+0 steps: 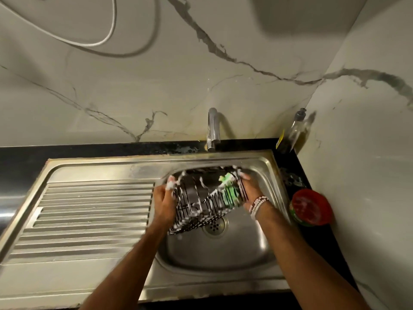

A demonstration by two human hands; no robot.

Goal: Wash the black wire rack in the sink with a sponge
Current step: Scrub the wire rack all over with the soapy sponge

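While suds [171, 186] coated it, rack [196, 206]: tilted over sink [223, 260], 11 o'clock of drain [215, 225].
L hand [164, 202]: clamped on rack's 9 o'clock edge.
R hand [251, 195]: squeezed sponge [230, 192] against 3 o'clock side.
Hands: apart.
Scrub tip: prob. best w/ short strokes along wires, L grip firm; soapy metal could slip.
Tap [213, 130]: 12 o'clock, no water seen.

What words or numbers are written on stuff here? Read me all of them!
Nothing here reads clearly.
Red-topped tub: green label with letters, too blurred to read.
Pump bottle: yellow label, too small to read.
No writing shows on the black wire rack or the green sponge.
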